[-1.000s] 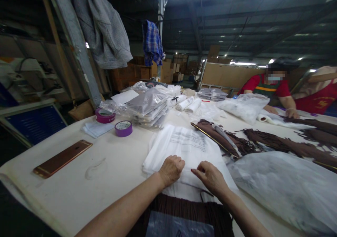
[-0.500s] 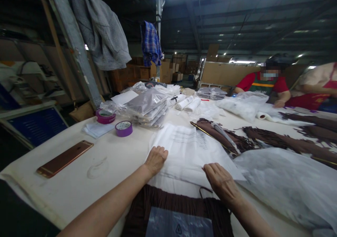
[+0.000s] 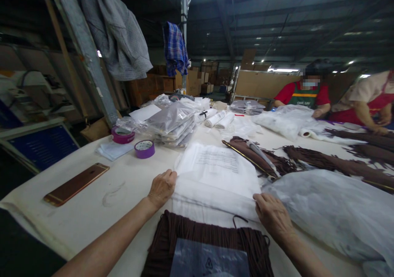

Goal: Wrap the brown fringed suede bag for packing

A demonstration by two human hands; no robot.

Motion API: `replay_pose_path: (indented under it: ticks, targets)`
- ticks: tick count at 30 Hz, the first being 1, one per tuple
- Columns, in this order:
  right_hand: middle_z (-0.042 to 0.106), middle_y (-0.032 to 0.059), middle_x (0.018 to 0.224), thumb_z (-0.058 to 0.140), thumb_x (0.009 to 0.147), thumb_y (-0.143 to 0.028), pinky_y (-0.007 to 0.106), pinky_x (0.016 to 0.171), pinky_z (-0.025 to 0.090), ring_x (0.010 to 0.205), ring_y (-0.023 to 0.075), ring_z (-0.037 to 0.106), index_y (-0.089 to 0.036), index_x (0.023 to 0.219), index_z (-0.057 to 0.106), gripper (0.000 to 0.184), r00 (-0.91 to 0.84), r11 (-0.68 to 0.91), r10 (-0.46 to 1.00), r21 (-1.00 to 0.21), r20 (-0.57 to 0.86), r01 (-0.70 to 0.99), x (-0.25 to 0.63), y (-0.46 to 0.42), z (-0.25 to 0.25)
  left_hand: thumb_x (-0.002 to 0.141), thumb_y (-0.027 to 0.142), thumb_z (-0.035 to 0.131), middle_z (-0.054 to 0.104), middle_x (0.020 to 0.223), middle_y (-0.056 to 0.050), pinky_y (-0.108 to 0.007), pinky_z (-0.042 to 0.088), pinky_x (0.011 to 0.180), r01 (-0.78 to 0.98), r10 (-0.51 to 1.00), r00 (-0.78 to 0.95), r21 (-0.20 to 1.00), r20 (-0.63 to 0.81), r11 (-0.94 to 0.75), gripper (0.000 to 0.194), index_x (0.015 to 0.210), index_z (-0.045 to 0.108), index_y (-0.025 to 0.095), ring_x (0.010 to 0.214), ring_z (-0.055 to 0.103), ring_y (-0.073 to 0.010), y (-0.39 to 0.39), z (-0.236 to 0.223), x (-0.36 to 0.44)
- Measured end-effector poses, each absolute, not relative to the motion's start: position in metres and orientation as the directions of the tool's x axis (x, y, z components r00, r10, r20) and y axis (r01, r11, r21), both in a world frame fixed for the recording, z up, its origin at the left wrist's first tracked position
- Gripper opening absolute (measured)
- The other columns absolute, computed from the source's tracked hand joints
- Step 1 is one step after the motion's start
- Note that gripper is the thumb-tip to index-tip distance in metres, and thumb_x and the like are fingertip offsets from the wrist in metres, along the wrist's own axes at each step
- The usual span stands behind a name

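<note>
A stack of clear plastic bags with printed text point(image 3: 218, 170) lies flat on the white table point(image 3: 92, 211) in front of me. My left hand point(image 3: 161, 188) pinches the near left edge of the top bag, fingers curled. My right hand point(image 3: 272, 217) grips the near right corner of the same bag. Below both hands, at the table's front edge, lies a bundle of brown fringe cord point(image 3: 209, 240) with a clear bag over it.
A rose-gold phone point(image 3: 76, 183) lies at the left. Two purple tape rolls point(image 3: 144, 149) and a pile of bagged goods point(image 3: 172, 125) stand behind. More brown fringe point(image 3: 323, 162) and loose plastic point(image 3: 332, 211) cover the right. Two people work at the far right.
My hands have slid apart, from the middle of the top bag out to its left and right near edges. The bag now lies spread flatter.
</note>
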State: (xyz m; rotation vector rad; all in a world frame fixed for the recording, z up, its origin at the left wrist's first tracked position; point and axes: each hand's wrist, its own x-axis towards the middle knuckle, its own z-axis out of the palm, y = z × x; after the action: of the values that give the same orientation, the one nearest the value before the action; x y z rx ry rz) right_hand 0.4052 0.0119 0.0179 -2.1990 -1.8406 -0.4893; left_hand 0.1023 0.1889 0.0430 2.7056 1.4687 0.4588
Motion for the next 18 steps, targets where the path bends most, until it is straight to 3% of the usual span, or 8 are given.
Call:
replay_pose_path:
  ticks: [3,6,10,14,16,18]
  targets:
    - [0.059,0.0086,0.072,0.039,0.073,-0.008,0.034,0.066,0.031,0.069,0.0228,0.05,-0.019,0.071,0.058,0.022,0.268,-0.242,0.891,-0.114,0.367,0.963,0.404,0.006,0.019,0.086,0.018,0.037,0.06,0.084,-0.009,-0.031,0.04,0.071,0.813,0.884,0.393,0.354,0.252,-0.462,0.023,0.076,0.057,0.015,0.076,0.056,-0.0209,0.185,0.039,0.094]
    - [0.058,0.008,0.073,0.038,0.074,-0.018,0.035,0.063,0.033,0.067,0.0229,0.052,-0.021,0.069,0.057,0.02,0.443,-0.33,0.831,-0.344,0.335,0.879,0.403,-0.001,0.017,0.081,0.019,0.044,0.06,0.077,-0.002,-0.027,0.04,0.068,0.73,0.943,0.252,0.597,0.219,-0.333,0.017,0.07,0.057,0.019,0.073,0.055,-0.0169,0.179,0.035,0.09]
    - [0.061,0.0039,0.07,0.048,0.066,-0.036,0.034,0.057,0.038,0.056,0.0188,0.054,-0.022,0.079,0.06,0.023,0.695,-0.386,0.697,-0.725,0.176,0.57,0.397,-0.008,0.01,0.071,0.019,0.055,0.056,0.059,0.004,-0.02,0.036,0.049,0.423,0.999,0.045,0.905,0.024,-0.041,0.006,0.067,0.06,0.018,0.052,0.049,-0.0105,0.173,0.028,0.091]
    - [0.04,-0.0079,0.04,0.058,0.059,-0.052,0.024,0.037,0.028,0.035,0.0096,0.035,-0.02,0.082,0.057,0.039,0.77,-0.237,0.635,-0.965,-0.066,0.112,0.386,-0.004,0.011,0.064,0.015,0.065,0.055,0.056,0.004,-0.017,0.023,0.033,0.025,0.97,-0.066,0.972,-0.232,0.235,0.009,0.069,0.058,0.013,0.036,0.037,-0.0041,0.176,0.025,0.095]
    - [0.033,-0.0109,0.04,0.066,0.052,-0.051,0.02,0.034,0.023,0.035,0.0061,0.03,-0.02,0.08,0.056,0.043,0.763,-0.118,0.633,-0.99,-0.135,-0.077,0.382,0.0,0.014,0.065,0.011,0.066,0.056,0.058,0.004,-0.014,0.027,0.034,-0.12,0.954,-0.065,0.951,-0.294,0.285,0.011,0.068,0.056,0.012,0.039,0.043,-0.0041,0.178,0.027,0.096]
    - [0.036,-0.0104,0.045,0.073,0.045,-0.045,0.017,0.033,0.022,0.037,0.0033,0.028,-0.02,0.077,0.056,0.044,0.737,-0.018,0.652,-0.976,-0.176,-0.217,0.382,0.003,0.016,0.067,0.008,0.066,0.056,0.059,0.003,-0.013,0.034,0.037,-0.227,0.945,-0.054,0.926,-0.322,0.302,0.012,0.066,0.055,0.012,0.045,0.049,-0.0053,0.18,0.029,0.096]
